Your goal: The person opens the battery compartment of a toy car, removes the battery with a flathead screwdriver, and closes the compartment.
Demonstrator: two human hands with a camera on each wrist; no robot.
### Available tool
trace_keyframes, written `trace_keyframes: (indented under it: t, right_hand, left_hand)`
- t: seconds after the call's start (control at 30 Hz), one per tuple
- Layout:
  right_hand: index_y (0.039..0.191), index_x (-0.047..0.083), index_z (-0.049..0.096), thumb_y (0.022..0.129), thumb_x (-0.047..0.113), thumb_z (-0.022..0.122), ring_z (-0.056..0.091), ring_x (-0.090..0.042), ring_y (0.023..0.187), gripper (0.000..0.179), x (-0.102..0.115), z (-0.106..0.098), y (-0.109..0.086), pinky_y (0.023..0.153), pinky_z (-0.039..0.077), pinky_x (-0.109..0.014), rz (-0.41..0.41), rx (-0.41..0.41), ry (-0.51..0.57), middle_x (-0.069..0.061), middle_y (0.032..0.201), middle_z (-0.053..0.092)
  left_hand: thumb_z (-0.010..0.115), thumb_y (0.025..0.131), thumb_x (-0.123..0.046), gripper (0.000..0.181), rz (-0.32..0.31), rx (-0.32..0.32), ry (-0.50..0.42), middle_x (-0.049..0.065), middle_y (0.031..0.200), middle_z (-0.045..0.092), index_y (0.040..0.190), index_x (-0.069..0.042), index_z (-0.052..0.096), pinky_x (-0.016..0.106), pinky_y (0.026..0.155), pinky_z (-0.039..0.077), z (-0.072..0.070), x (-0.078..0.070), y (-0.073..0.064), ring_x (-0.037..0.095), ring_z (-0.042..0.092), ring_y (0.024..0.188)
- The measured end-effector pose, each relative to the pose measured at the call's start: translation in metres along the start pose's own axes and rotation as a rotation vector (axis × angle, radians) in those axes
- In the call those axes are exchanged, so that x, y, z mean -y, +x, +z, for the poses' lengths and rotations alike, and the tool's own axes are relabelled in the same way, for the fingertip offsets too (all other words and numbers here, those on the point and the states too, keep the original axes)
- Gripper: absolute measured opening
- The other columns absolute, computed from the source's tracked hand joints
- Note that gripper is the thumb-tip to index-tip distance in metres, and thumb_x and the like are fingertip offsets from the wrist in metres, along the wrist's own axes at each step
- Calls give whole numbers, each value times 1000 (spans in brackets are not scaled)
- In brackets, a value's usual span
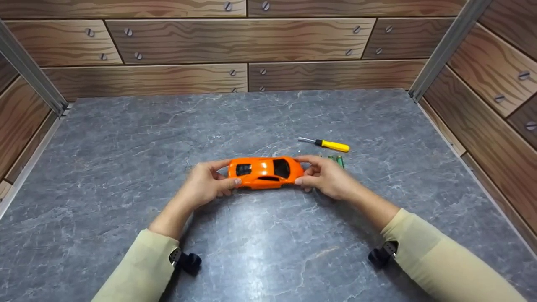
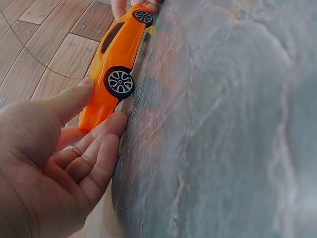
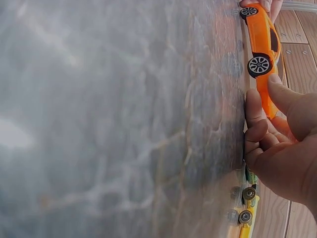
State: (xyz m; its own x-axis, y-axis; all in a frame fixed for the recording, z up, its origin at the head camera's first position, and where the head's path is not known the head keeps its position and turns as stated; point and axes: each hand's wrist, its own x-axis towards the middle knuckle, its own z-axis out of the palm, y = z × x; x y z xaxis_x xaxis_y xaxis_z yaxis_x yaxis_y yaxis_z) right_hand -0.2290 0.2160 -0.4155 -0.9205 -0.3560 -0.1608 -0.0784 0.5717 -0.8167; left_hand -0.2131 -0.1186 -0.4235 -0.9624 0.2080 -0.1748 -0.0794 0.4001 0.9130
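An orange toy car [image 1: 264, 173] with a black windscreen lies lengthwise between both hands in the head view, its front toward the right. My left hand [image 1: 202, 183] grips the rear end, thumb on the near side and index finger along the far side. At the front end, my right hand [image 1: 329, 179] holds the nose between thumb and fingers. Black wheels [image 2: 119, 83] with silver spokes show in the left wrist view, low over the table; whether they touch it I cannot tell. The right wrist view shows the car's side [image 3: 260, 37] too.
A yellow-handled screwdriver [image 1: 334, 145] lies behind the right hand on the grey marbled table [image 1: 126, 138]. Green batteries [image 1: 339, 161] sit just beyond that hand, partly hidden by it. Wood-patterned walls [image 1: 239, 40] bound the table at the back and sides.
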Motion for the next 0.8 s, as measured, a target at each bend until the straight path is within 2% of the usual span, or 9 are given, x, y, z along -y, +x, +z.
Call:
trace_keyframes:
  t: [0.23,0.6,0.7,0.8]
  right_hand:
    - [154,6,55,95,18,82,71,-19,74,66,-2,0,2,66,59,-28,2,1,-26,-9,93,74]
    - [155,9,53,98,20,79,74,-22,83,63,-4,-3,-2,69,59,-31,10,-3,5,-8,100,75]
    - [155,7,53,99,21,78,74,-23,85,62,-3,-8,-9,72,60,-32,-15,-26,14,-8,103,75]
    - [152,2,55,100,17,77,75,-27,86,58,-3,-16,-17,74,62,-31,-78,-87,25,-12,105,75]
  left_hand:
    - [85,93,-16,69,-34,31,-41,14,92,78,155,-7,55,29,65,62,-2,-1,3,21,74,72]
    - [81,96,-18,71,-36,50,6,15,96,77,158,-4,49,30,66,63,-9,-2,1,22,76,77]
    - [80,97,-24,71,-13,28,67,13,97,78,158,-4,50,29,65,61,-14,-2,-4,21,75,78]
    - [80,98,-33,73,43,-46,164,9,99,78,157,-4,50,32,68,60,-21,-4,-11,21,75,81]
